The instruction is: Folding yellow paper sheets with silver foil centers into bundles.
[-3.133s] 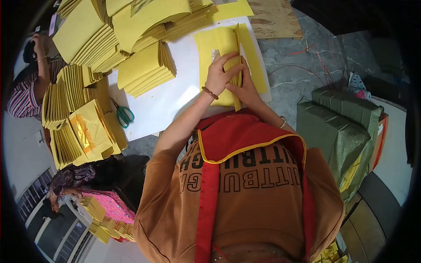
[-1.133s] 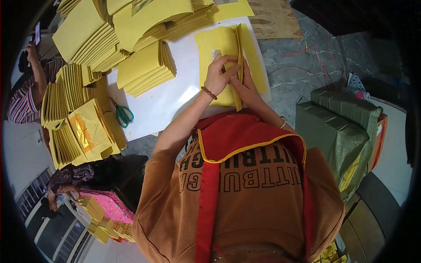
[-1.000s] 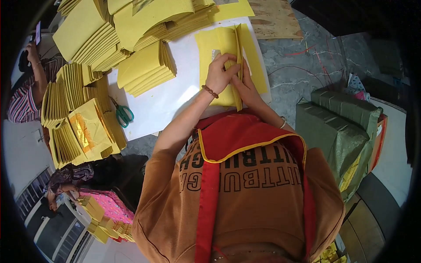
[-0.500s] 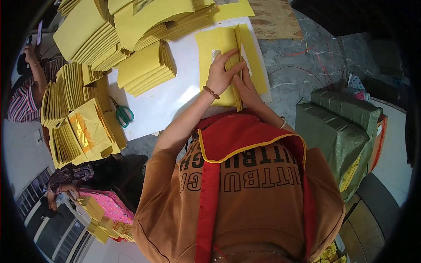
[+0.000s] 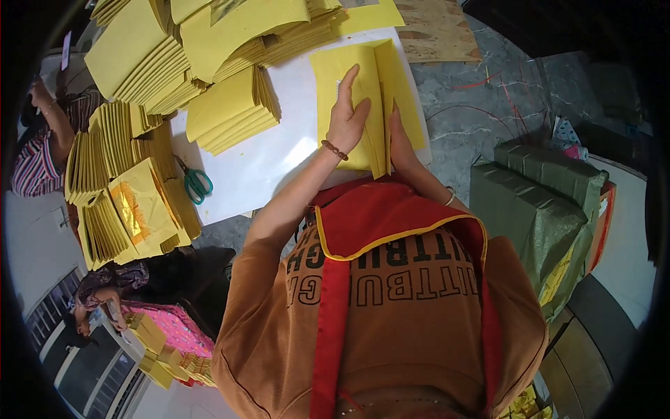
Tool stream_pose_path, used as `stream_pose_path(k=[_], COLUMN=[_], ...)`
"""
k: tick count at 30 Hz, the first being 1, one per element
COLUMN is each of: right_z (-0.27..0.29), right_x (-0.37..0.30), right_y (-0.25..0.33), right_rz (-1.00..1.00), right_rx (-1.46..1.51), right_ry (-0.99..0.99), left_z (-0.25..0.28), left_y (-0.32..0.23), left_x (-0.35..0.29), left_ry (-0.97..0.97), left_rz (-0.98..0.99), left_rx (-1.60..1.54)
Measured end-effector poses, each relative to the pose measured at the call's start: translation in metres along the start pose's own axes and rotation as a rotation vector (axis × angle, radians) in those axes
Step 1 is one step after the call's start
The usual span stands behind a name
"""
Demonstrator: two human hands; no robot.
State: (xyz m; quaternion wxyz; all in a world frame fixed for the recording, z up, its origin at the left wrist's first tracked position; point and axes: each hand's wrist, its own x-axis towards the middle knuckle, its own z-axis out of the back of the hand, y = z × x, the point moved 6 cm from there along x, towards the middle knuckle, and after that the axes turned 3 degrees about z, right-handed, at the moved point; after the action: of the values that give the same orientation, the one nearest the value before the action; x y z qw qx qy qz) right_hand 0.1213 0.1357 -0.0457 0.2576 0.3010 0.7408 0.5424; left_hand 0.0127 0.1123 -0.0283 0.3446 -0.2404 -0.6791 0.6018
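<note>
A folded, matte-yellow paper piece point(image 5: 375, 136) lies near the right edge of the white-topped table point(image 5: 244, 167), close to the person's red apron point(image 5: 398, 216) with yellow trim. The left hand point(image 5: 347, 120) lies over it, thumb spread from the extended fingers, gripping nothing. The right hand point(image 5: 403, 145) stands flat and open along its right side; whether the palm touches cannot be told. Green-handled scissors point(image 5: 198, 185) lie farther left, beside stacked folded yellow papers point(image 5: 132, 209).

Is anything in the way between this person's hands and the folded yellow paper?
Nothing visible: the left hand lies over the folded yellow paper, and the right hand is just right of its fold. The green-handled scissors lie well off to the left.
</note>
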Motion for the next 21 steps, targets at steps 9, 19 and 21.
stream_pose_path(k=[9, 19, 21], right_z=[0.009, 0.003, 0.005], right_x=[-0.002, -0.002, -0.002], right_y=[-0.032, -0.004, -0.005], right_rz=[-0.044, 0.027, 0.032], right_rx=[-0.018, -0.245, -0.244], right_ry=[0.049, 0.012, 0.011], left_z=[-0.009, -0.005, -0.006], left_y=[0.000, 0.016, 0.013], left_x=[0.001, -0.002, -0.001], left_ry=[0.268, 0.260, 0.250], left_rz=[0.105, 0.174, 0.134], left_rx=[0.167, 0.066, 0.048])
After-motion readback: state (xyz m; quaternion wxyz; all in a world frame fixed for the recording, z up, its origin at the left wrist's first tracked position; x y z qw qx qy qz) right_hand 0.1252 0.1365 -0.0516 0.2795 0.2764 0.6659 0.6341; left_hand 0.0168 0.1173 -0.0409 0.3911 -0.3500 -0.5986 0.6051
